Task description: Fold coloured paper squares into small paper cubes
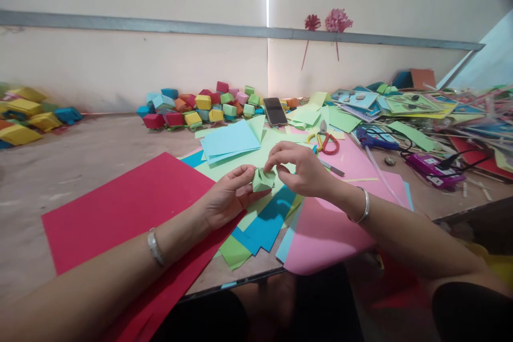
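A small light green paper box point(262, 180) is pinched between the thumb and fingers of my left hand point(230, 192), with an open flap facing up. My right hand point(298, 168) is curled at the box's top right edge, its fingertips on the flap; exactly how they grip it is partly hidden. Beneath both hands lie light green sheets and blue paper strips point(266, 222). Just right of my right hand rests a cutter knife point(332, 167), with red and yellow scissors point(326, 141) behind it.
Red card point(128, 203) covers the left front, pink paper point(332, 230) the right. Light blue sheets point(230, 139) and a phone point(274, 112) lie farther back. Colourful paper boxes point(202, 102) line the wall. A blue glue gun point(377, 139) and purple power strip point(433, 170) sit right.
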The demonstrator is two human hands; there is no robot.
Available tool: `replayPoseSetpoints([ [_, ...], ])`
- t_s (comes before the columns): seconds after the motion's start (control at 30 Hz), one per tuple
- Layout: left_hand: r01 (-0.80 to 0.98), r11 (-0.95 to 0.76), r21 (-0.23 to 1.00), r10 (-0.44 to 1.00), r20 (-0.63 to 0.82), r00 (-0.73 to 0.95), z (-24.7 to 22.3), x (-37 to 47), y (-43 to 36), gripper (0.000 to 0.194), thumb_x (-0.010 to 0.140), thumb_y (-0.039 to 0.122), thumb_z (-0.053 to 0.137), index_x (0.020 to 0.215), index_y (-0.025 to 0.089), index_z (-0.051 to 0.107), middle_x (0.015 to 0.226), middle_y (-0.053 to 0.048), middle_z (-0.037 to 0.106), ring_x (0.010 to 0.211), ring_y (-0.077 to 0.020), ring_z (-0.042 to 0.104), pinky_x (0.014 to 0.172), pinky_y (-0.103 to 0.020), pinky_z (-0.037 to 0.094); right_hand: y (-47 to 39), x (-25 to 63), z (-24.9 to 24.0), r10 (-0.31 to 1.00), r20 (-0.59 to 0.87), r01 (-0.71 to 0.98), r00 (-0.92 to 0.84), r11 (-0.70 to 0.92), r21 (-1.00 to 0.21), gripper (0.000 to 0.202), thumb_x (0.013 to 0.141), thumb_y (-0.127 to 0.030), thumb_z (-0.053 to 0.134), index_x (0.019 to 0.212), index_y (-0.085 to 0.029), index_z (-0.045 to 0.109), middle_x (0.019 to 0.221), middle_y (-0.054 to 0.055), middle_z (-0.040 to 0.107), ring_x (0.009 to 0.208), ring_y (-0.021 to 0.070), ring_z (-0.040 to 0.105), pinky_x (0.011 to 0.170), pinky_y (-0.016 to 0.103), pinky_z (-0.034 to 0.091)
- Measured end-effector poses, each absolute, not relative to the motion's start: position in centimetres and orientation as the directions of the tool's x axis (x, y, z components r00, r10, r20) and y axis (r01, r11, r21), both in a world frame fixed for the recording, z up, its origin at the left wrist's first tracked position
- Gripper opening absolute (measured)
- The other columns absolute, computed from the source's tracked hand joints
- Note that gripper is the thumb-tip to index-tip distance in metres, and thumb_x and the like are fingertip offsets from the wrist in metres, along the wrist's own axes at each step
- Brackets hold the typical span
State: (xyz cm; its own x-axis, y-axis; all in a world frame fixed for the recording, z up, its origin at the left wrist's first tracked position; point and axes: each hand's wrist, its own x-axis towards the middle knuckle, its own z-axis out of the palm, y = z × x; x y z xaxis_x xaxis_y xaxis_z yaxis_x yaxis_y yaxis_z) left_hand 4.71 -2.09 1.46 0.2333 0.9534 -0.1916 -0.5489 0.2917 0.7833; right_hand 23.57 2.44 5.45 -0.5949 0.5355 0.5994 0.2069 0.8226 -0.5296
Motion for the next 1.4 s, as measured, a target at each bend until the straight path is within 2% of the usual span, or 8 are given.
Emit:
replayPoseSetpoints([
  [0.17, -0.525, 0.299, 0.797, 0.951, -0.206, 0.229, 1.6, 4.8, -2.2, 0.019, 0.078, 0.028, 0.08, 0.087, 0.017, 0.068, 0.088, -0.002, 0.07, 0.079, -0.0147, 0.067, 0.079, -0.032, 0.06, 2.4, 23.4, 5.5, 0.568, 0.564, 0.197, -0.6, 0.788, -0.584, 0.01, 0.075, -0.009, 0.057, 0.08, -0.015, 0.064, 0.079, 0.002, 0.065, 0.071, 0.0111, 0.057, 0.067, 0.025, 0.045],
  [0.3, -0.504, 0.304, 0.809, 0.95, -0.215, 0.227, 1.5, 4.7, -2.3, 0.021, 0.077, 0.03, 0.081, 0.086, 0.017, 0.068, 0.085, -0.002, 0.07, 0.079, -0.0153, 0.068, 0.075, -0.029, 0.059, 2.5, 23.4, 5.4, 0.591, 0.505, 0.258, -0.629, 0.771, -0.582, 0.009, 0.075, -0.012, 0.059, 0.082, -0.017, 0.059, 0.078, 0.0, 0.065, 0.07, 0.0105, 0.054, 0.067, 0.024, 0.043],
  [0.6, -0.467, 0.315, 0.826, 0.946, -0.237, 0.22, 1.6, 5.1, -2.6, 0.036, 0.062, 0.028, 0.092, 0.087, 0.016, 0.069, 0.083, -0.002, 0.071, 0.078, -0.0156, 0.069, 0.077, -0.03, 0.06, 2.0, 22.8, 4.4, 0.584, 0.504, 0.504, -0.636, 0.809, -0.302, 0.011, 0.074, -0.008, 0.054, 0.068, -0.017, 0.055, 0.07, 0.002, 0.055, 0.07, 0.0143, 0.046, 0.064, 0.027, 0.032],
  [0.73, -0.475, 0.313, 0.823, 0.948, -0.242, 0.205, 1.6, 5.2, -2.6, 0.034, 0.062, 0.028, 0.092, 0.083, 0.016, 0.068, 0.08, -0.001, 0.07, 0.075, -0.0142, 0.069, 0.075, -0.028, 0.06, 2.1, 22.8, 4.3, 0.542, 0.498, 0.519, -0.677, 0.832, -0.199, 0.013, 0.08, -0.01, 0.054, 0.07, -0.016, 0.059, 0.072, 0.004, 0.058, 0.073, 0.0157, 0.047, 0.065, 0.028, 0.031],
  [0.87, -0.479, 0.314, 0.82, 0.947, -0.237, 0.214, 1.4, 5.0, -2.5, 0.028, 0.068, 0.025, 0.088, 0.086, 0.016, 0.068, 0.084, 0.0, 0.07, 0.075, -0.0125, 0.069, 0.076, -0.027, 0.06, 2.6, 23.0, 4.2, 0.501, 0.483, 0.445, -0.718, 0.864, -0.235, 0.014, 0.088, -0.018, 0.056, 0.076, -0.017, 0.062, 0.076, 0.004, 0.06, 0.074, 0.015, 0.05, 0.064, 0.026, 0.032],
  [1.1, -0.428, 0.34, 0.838, 0.931, -0.234, 0.281, 1.3, 4.8, -2.4, 0.024, 0.077, 0.027, 0.081, 0.095, 0.015, 0.072, 0.096, -0.007, 0.073, 0.086, -0.0171, 0.07, 0.081, -0.029, 0.059, 2.1, 22.5, 3.6, 0.527, 0.575, 0.476, -0.626, 0.842, -0.253, 0.019, 0.079, -0.009, 0.055, 0.062, -0.017, 0.059, 0.067, 0.002, 0.055, 0.07, 0.0148, 0.048, 0.063, 0.027, 0.033],
  [1.27, -0.42, 0.378, 0.825, 0.902, -0.227, 0.366, 1.3, 4.9, -2.4, 0.022, 0.082, 0.032, 0.077, 0.094, 0.014, 0.074, 0.101, -0.009, 0.074, 0.093, -0.0196, 0.07, 0.086, -0.03, 0.059, 2.1, 22.4, 3.5, 0.554, 0.568, 0.448, -0.609, 0.831, -0.33, 0.016, 0.078, -0.005, 0.057, 0.074, -0.016, 0.068, 0.072, 0.002, 0.058, 0.074, 0.0146, 0.052, 0.067, 0.025, 0.037],
  [1.4, -0.406, 0.363, 0.839, 0.908, -0.222, 0.355, 1.4, 4.9, -2.4, 0.022, 0.082, 0.03, 0.077, 0.094, 0.012, 0.073, 0.107, -0.011, 0.073, 0.099, -0.0212, 0.069, 0.088, -0.032, 0.06, 2.2, 22.7, 3.9, 0.539, 0.492, 0.439, -0.684, 0.842, -0.313, 0.018, 0.084, -0.01, 0.058, 0.083, -0.017, 0.074, 0.077, 0.004, 0.061, 0.079, 0.0159, 0.054, 0.068, 0.026, 0.037],
])
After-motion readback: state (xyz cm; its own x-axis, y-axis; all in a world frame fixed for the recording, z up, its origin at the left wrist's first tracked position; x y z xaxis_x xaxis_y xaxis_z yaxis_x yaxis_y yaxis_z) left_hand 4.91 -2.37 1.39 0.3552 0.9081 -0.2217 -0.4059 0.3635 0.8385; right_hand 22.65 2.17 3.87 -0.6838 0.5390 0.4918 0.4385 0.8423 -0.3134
